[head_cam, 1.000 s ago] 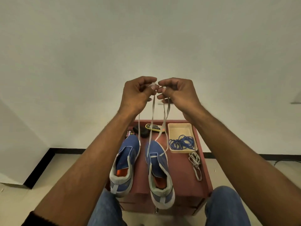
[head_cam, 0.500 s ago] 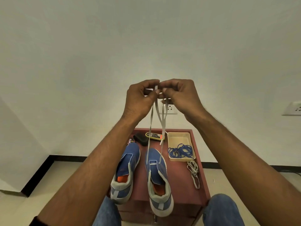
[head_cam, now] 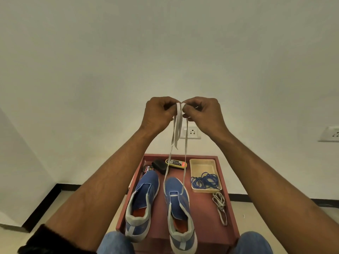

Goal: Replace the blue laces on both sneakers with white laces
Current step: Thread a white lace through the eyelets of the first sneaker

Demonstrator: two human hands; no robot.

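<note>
White lace (head_cam: 178, 116) pinched between both hands' grip, hanging to right sneaker (head_cam: 178, 204).

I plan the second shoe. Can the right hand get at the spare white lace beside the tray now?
Probably not yet. The right hand pinches the white lace threaded in the right sneaker. The spare white lace lies uncovered on the red table; the hand must release first.

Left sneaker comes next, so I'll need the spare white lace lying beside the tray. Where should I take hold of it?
Judging by how it lies, pinch the spare white lace at its upper bunched loops, just below the tray, coming straight down from above. It lies flat on the red table, so only a top pinch gets fingers round the strands. Its lower end trails near the table's right edge.
</note>
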